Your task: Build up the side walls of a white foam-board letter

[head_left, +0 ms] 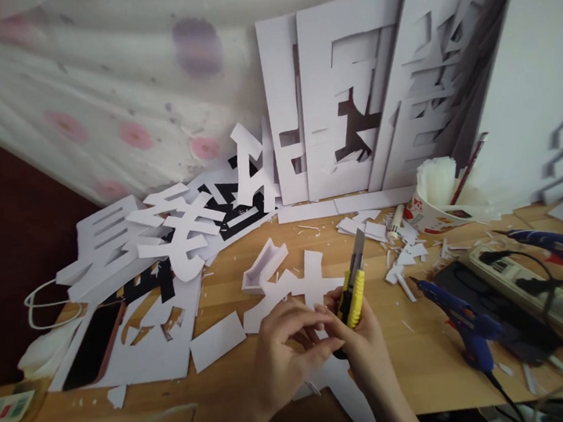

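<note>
My right hand (363, 343) is closed around a yellow and black utility knife (353, 297), its blade out and pointing up. My left hand (293, 344) meets the fingertips of my right hand, thumb and fingers pinched together; whatever may be between them is too small to make out. Beneath and beyond both hands lies a white cut-out character (312, 268) on the wooden table (231, 404). Behind it sits a small white folded foam piece (266, 266). A white rectangular strip (218, 342) lies left of my left hand.
Two blue glue guns (466, 319) (562, 248) and a power strip (542, 298) are at the right. A paper cup (435, 211) holds glue sticks. White scraps lie near it. A phone (94, 345) and piled cut-out letters (177, 228) occupy the left. Foam boards (320, 99) lean behind.
</note>
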`<state>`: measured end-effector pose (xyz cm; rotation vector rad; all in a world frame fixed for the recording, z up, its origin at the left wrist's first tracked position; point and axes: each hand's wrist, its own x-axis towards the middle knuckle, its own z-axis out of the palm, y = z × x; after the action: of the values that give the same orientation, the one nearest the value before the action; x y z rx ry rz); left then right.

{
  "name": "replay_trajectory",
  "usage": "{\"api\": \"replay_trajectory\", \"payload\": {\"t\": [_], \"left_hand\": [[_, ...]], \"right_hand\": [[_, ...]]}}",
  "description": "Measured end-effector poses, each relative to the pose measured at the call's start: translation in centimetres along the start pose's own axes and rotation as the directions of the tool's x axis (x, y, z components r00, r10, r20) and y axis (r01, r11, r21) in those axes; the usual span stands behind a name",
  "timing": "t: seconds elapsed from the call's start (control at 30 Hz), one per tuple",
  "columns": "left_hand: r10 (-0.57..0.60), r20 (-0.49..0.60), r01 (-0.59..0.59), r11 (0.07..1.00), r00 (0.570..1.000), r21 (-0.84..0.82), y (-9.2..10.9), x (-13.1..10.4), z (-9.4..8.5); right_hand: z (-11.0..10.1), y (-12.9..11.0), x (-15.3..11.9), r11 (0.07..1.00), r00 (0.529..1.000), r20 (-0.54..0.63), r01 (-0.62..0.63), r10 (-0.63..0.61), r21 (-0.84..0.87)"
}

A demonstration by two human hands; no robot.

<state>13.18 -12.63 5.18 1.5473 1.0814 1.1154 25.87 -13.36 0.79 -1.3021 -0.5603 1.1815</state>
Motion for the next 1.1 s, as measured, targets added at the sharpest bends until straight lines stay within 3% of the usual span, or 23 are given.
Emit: {"api": "replay_trajectory", "payload": {"t": [0.1, 0.2, 0.33, 0.47, 0.63, 0.7, 0.77, 0.9, 1.03, 1.1], "left_hand": [[0.225, 0.095, -0.238, 0.957, 0.97, 0.163, 0.6, 0.0, -0.1], [0.397, 0.153, -0.425, 0.826, 0.905, 0.37, 1.0, -0.1, -0.1], [0.464, 0.18, -0.478, 0.674, 0.867, 0.563, 0.8, -0.4, 0.2], [0.455, 0.13, -0.453, 0.731, 0.881, 0.511, 0.4, -0.4, 0.4], [0.274, 0.031, -0.269, 0.909, 0.961, 0.319, -0.1, -0.3, 0.4], [0.112, -0.007, -0.108, 0.973, 0.994, 0.202, -0.3, -0.2, 0.5], [-0.084, -0.014, 0.084, 0.996, 0.996, 0.039, -0.5, -0.2, 0.5], [-0.341, 0.06, 0.342, 0.888, 0.938, -0.308, -0.5, 0.0, 0.7], [-0.435, 0.146, 0.445, 0.741, 0.889, -0.502, -0.3, 0.2, 0.7], [-0.43, 0.175, 0.446, 0.683, 0.886, -0.579, -0.4, 0.3, 0.7]], "right_hand": [[0.1, 0.1, -0.1, 0.999, 0.999, -0.028, 0.045, -0.046, -0.027], [0.2, -0.3, -0.2, 0.995, 0.996, -0.034, 0.077, -0.079, -0.067], [0.1, -0.7, -0.2, 0.99, 0.995, -0.023, 0.092, -0.095, -0.109], [0.0, -0.7, -0.2, 0.99, 0.996, -0.019, 0.084, -0.087, -0.111], [-0.3, -0.6, 0.0, 0.997, 0.999, -0.005, 0.044, -0.044, -0.068], [-0.5, -0.6, 0.0, 1.0, 1.0, 0.018, 0.012, -0.012, -0.027], [-0.9, -0.6, 0.0, 0.999, 0.998, 0.057, -0.032, 0.03, 0.032], [-1.3, -1.2, -0.1, 0.963, 0.974, 0.185, -0.169, 0.131, 0.208], [-1.3, -2.2, 0.3, 0.894, 0.946, 0.239, -0.294, 0.221, 0.337], [-1.2, -2.3, 0.6, 0.866, 0.94, 0.237, -0.323, 0.246, 0.381]]}}
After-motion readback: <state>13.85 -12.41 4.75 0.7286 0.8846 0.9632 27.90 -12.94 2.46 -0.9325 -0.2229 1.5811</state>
